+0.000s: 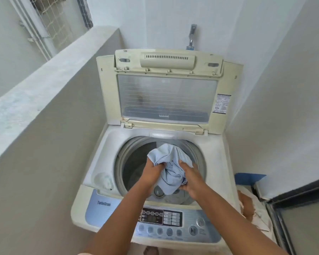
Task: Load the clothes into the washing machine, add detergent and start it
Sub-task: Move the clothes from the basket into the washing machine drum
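Both bare forearms reach forward from the near edge over the control panel of the top-loading washing machine, whose lid stands raised at the far side. The left hand and right hand, fingers curled, grip a bunched pale blue garment between them, held above the open drum.

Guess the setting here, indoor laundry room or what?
Probably a small home utility balcony or wash nook: a top-load washing machine wedged between plain walls, a wall tap behind it, and a low parapet wall with a netted opening at left.
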`<act>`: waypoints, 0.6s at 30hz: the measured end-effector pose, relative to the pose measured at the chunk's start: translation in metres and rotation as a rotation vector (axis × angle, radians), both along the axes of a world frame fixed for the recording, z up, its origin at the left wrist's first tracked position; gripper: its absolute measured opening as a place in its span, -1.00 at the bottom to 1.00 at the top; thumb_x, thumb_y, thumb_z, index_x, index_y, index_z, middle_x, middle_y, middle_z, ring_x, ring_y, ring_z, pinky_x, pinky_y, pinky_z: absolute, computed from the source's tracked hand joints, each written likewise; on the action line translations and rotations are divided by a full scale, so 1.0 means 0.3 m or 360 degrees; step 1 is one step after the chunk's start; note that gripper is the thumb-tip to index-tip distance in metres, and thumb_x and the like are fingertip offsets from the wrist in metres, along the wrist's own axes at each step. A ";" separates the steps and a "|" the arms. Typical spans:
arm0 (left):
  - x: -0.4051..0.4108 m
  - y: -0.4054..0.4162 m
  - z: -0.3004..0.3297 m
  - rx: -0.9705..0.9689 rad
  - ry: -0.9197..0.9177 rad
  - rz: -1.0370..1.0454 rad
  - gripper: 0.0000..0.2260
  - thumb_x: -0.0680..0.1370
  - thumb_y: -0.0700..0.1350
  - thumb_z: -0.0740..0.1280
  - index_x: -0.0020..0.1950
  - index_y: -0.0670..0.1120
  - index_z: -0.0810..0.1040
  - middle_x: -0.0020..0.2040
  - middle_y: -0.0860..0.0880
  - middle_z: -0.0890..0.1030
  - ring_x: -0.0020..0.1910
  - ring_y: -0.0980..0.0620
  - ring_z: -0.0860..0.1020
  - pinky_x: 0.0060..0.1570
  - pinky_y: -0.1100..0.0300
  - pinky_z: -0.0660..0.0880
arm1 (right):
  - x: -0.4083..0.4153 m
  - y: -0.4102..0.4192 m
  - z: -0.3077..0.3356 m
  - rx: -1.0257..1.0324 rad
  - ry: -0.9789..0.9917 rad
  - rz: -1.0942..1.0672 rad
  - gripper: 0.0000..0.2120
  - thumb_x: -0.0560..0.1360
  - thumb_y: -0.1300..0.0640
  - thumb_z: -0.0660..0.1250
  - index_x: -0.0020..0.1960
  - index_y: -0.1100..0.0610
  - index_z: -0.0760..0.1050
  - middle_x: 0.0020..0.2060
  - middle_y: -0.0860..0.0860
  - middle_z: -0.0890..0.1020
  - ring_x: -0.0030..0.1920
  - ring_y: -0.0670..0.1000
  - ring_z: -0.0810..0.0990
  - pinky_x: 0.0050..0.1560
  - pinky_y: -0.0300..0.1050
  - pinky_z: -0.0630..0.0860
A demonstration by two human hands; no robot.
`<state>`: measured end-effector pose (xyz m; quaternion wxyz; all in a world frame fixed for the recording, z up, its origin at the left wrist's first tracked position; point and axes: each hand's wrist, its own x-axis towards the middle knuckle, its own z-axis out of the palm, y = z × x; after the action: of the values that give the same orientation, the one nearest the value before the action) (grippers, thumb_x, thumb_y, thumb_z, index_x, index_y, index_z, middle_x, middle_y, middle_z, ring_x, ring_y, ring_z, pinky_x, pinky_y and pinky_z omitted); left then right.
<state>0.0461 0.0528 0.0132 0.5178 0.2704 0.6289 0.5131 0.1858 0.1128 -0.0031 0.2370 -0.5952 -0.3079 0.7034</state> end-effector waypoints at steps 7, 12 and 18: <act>-0.113 0.047 -0.171 -0.0284 0.0153 -0.0209 -0.58 0.60 -0.15 0.26 0.44 0.04 0.30 0.27 -0.04 0.53 0.21 -0.01 0.54 0.27 -0.02 0.50 | -0.106 0.014 -0.084 -0.0093 -0.0279 0.0045 -0.58 0.56 0.01 0.33 0.35 0.04 0.29 0.14 0.09 0.55 0.03 0.15 0.62 -0.15 0.07 0.62; -0.156 0.072 -0.266 -0.0529 0.0210 -0.0351 -0.47 0.49 -0.17 0.28 0.43 0.05 0.21 0.27 -0.09 0.49 0.21 -0.08 0.51 0.28 -0.13 0.46 | -0.151 0.045 -0.148 -0.0197 -0.0441 0.0171 -0.56 0.57 0.09 0.31 0.39 0.08 0.25 0.06 0.08 0.53 -0.01 0.12 0.59 -0.25 -0.03 0.57; -0.200 0.078 -0.327 -0.0651 0.0148 -0.0450 -0.43 0.50 -0.10 0.31 0.47 0.07 0.19 0.27 -0.08 0.50 0.19 -0.08 0.53 0.22 -0.14 0.51 | -0.201 0.062 -0.224 -0.0244 -0.0521 0.0247 -0.52 0.56 0.13 0.32 0.43 0.10 0.26 0.22 0.14 0.54 0.05 0.13 0.60 -0.28 -0.08 0.53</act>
<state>-0.0139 0.0762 -0.0850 0.5989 0.2685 0.6987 0.2845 0.1254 0.1315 -0.0704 0.0829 -0.6925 -0.3328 0.6347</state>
